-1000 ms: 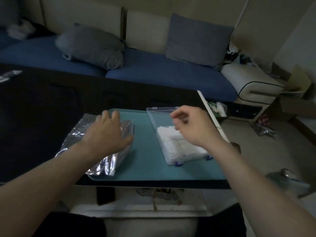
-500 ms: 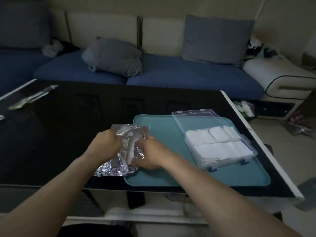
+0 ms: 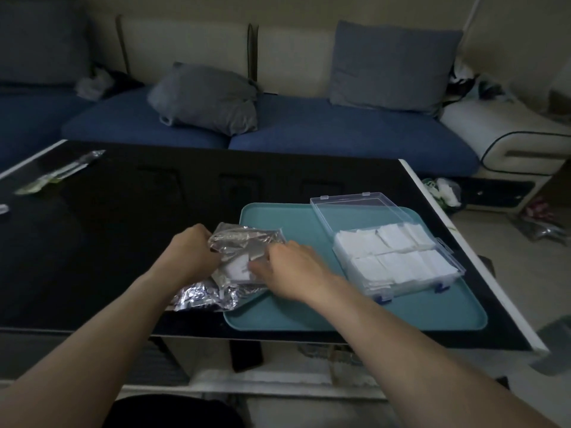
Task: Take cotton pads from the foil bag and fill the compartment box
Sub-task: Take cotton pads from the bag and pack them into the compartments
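Observation:
The crinkled silver foil bag (image 3: pixel 234 245) lies on the left edge of the teal tray (image 3: pixel 355 313), its mouth held apart. My left hand (image 3: pixel 193 253) grips the bag's left side. My right hand (image 3: pixel 290 267) has its fingers in the bag's mouth, touching white cotton pads (image 3: pixel 236 268) that show inside. To the right on the tray stands the clear compartment box (image 3: pixel 398 261) with its lid (image 3: pixel 355 211) laid open at the back; its compartments hold white cotton pads.
The tray sits on a glossy black table (image 3: pixel 108 242) whose right edge (image 3: pixel 457 248) runs close to the box. A plastic-wrapped item (image 3: pixel 58 173) lies far left. A blue sofa with grey cushions (image 3: pixel 207 97) stands behind.
My right hand left the box and came to the bag a second ago. Since half a second ago the bag's mouth is wider and white pads show inside.

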The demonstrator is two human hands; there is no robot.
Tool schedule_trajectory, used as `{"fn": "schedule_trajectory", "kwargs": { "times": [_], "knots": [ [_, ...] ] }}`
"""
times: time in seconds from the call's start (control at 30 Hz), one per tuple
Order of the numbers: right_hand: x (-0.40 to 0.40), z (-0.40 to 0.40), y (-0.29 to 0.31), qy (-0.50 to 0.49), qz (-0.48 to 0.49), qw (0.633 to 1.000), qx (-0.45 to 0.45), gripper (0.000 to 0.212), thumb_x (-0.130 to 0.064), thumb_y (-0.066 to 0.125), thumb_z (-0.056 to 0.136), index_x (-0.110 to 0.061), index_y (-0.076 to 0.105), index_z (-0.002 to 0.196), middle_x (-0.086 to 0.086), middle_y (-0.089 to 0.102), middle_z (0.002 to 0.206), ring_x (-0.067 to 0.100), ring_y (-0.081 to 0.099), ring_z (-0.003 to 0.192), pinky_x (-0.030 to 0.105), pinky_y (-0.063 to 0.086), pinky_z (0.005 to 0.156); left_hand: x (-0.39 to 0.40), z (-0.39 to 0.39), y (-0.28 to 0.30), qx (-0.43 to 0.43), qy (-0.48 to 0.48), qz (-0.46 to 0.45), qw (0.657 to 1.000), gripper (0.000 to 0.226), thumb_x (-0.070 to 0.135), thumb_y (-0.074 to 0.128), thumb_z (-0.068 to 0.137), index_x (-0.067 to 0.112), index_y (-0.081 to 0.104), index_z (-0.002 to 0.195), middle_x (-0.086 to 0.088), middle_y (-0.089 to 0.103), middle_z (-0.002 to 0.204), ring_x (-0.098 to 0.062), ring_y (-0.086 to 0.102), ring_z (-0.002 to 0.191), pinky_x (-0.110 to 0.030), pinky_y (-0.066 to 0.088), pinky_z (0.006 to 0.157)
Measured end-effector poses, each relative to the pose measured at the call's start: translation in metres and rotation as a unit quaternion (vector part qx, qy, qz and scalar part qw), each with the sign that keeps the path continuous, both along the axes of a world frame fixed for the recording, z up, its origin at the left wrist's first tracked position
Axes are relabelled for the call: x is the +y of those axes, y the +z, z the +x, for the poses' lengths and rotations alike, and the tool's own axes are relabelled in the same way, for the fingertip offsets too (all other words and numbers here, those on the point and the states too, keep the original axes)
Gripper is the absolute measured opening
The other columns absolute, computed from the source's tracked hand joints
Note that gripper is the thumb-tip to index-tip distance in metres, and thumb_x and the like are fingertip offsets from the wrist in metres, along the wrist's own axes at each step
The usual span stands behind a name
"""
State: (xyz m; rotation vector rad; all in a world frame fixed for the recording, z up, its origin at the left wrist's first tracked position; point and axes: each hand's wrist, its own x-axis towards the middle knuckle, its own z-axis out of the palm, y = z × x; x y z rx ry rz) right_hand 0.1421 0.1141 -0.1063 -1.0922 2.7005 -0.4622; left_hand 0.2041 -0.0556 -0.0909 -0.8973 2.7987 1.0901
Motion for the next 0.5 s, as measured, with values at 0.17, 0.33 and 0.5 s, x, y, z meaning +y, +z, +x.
{"fn": "schedule_trajectory", "kwargs": {
  "times": [0.17, 0.33, 0.5],
  "knots": [
    [-0.022, 0.007, 0.003, -0.047, -0.077, 0.98, -0.175, 0.031, -0.036, 0.066, 0.093, -0.011, 0.068, 0.112, 0.006, 0.068, 0.107, 0.024, 0.063, 0.1, 0.027, 0.046, 0.069, 0.015, -0.005, -0.001, 0.032, -0.036, 0.09, 0.995, 0.002, 0.01, 0.059, 0.087, 0.012, 0.06, 0.086, -0.005, 0.067, 0.076, -0.02, 0.063, 0.069, -0.028, 0.046, 0.057],
    [-0.025, 0.008, -0.005, -0.108, -0.147, 0.955, -0.232, 0.03, -0.021, 0.065, 0.095, -0.009, 0.06, 0.122, 0.01, 0.065, 0.12, 0.03, 0.063, 0.11, 0.038, 0.053, 0.09, 0.028, -0.003, 0.006, 0.033, -0.061, 0.177, 0.982, 0.017, 0.004, 0.053, 0.095, 0.016, 0.059, 0.085, 0.002, 0.065, 0.063, -0.007, 0.061, 0.051, -0.02, 0.044, 0.047],
    [-0.013, 0.001, -0.019, -0.189, -0.241, 0.927, -0.219, 0.029, -0.009, 0.073, 0.083, -0.02, 0.068, 0.11, 0.003, 0.072, 0.095, 0.021, 0.07, 0.088, 0.037, 0.059, 0.078, 0.027, -0.005, 0.008, 0.024, -0.06, 0.125, 0.99, 0.019, 0.012, 0.046, 0.101, 0.021, 0.052, 0.085, -0.004, 0.061, 0.083, -0.017, 0.058, 0.072, -0.029, 0.042, 0.058]
  ]
}}
